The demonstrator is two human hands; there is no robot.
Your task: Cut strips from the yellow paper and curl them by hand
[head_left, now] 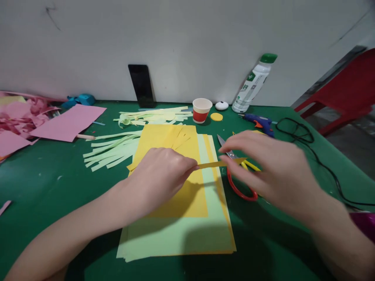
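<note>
My left hand [164, 166] is closed, pinching one end of a narrow yellow paper strip [212, 164]. The strip stretches rightward toward my right hand [263, 171], whose thumb and fingers are apart around its far end. Beneath my left hand lies a yellow paper sheet [181, 203] with a few thin slits near its top. It rests on a stack of pale green sheets [175, 238] with orange-yellow edges showing. Red-handled scissors [241, 193] lie under the strip's right end, partly hidden by my right hand, along with something yellow and thin [252, 166].
Fringed pale green paper [114, 150] lies left of the stack. Behind stand a paper cup [202, 110], a phone [142, 86] and a leaning bottle [252, 86]. A blue glue gun [260, 121] with a black cord [328, 171] sits right; pink paper [70, 121] lies left.
</note>
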